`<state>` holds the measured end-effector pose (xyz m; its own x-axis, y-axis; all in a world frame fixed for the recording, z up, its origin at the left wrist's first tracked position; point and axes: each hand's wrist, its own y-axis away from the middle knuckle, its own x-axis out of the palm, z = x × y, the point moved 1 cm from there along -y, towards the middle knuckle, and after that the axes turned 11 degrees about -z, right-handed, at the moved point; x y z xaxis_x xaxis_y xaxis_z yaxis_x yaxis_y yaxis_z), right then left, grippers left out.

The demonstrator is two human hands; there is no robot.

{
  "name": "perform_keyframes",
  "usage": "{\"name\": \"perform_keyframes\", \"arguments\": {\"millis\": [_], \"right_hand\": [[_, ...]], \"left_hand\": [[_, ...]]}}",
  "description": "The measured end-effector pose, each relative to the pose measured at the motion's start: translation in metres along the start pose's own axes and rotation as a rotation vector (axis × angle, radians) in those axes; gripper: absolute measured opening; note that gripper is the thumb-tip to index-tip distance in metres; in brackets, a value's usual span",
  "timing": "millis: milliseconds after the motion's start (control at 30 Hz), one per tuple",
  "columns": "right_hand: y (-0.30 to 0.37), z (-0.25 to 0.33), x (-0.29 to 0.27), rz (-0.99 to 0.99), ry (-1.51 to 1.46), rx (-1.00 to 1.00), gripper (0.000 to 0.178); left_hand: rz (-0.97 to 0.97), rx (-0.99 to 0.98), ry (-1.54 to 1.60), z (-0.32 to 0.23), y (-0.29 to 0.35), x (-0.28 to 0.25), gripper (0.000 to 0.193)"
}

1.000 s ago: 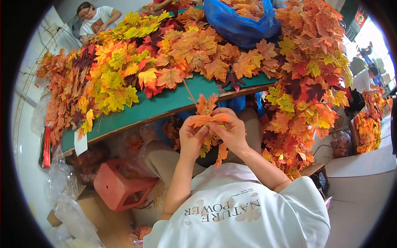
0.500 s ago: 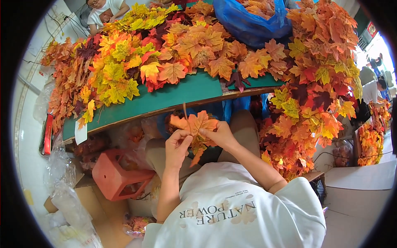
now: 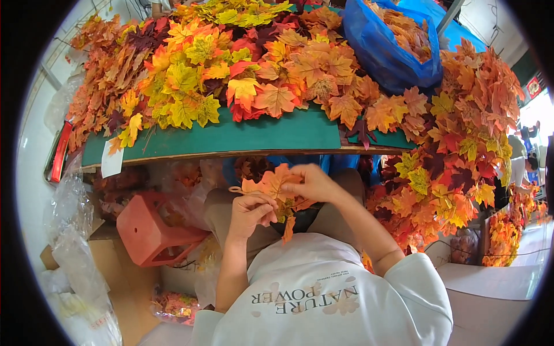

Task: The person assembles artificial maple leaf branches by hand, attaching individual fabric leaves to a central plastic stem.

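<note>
Fingers of the left hand (image 3: 251,210) and right hand (image 3: 311,183) were pinched shut on an orange leaf sprig (image 3: 271,185) between them, seemingly light and floppy, best gripped by its stem.

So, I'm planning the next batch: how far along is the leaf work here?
Done, apparently: leafy sprays hang heaped at the right. In hand: left hand and right hand together hold an orange leaf cluster over the lap. Left: a big loose leaf pile on the green table and a full blue bag.
</note>
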<state>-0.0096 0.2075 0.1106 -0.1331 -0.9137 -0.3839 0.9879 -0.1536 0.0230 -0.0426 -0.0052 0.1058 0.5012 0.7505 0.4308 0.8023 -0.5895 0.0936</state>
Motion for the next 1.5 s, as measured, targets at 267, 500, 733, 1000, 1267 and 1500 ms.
{"name": "perform_keyframes", "arguments": {"millis": [267, 500, 733, 1000, 1267, 1500], "right_hand": [[-0.131, 0.069, -0.057, -0.604, 1.099, -0.972, 0.025], [-0.178, 0.038, -0.07, -0.393, 1.293, -1.049, 0.008], [-0.18, 0.058, -0.091, -0.56, 1.154, -0.996, 0.01], [-0.181, 0.071, -0.1, -0.612, 0.301, -0.444, 0.014], [-0.19, 0.1, -0.125, -0.861, 0.826, -1.176, 0.015], [-0.121, 0.094, -0.061, -0.732, -0.293, -0.218, 0.012]], "left_hand": [[-0.348, -0.031, 0.302, 0.007, -0.01, -0.004, 0.014], [-0.36, -0.108, 0.371, 0.013, -0.008, -0.005, 0.013], [-0.394, -0.143, 0.339, 0.022, -0.007, -0.008, 0.01], [-0.426, -0.125, 0.413, 0.023, -0.009, -0.004, 0.01], [-0.467, -0.136, 0.304, 0.025, -0.007, -0.006, 0.014], [-0.56, -0.13, 0.33, 0.023, -0.004, -0.005, 0.018]]}}
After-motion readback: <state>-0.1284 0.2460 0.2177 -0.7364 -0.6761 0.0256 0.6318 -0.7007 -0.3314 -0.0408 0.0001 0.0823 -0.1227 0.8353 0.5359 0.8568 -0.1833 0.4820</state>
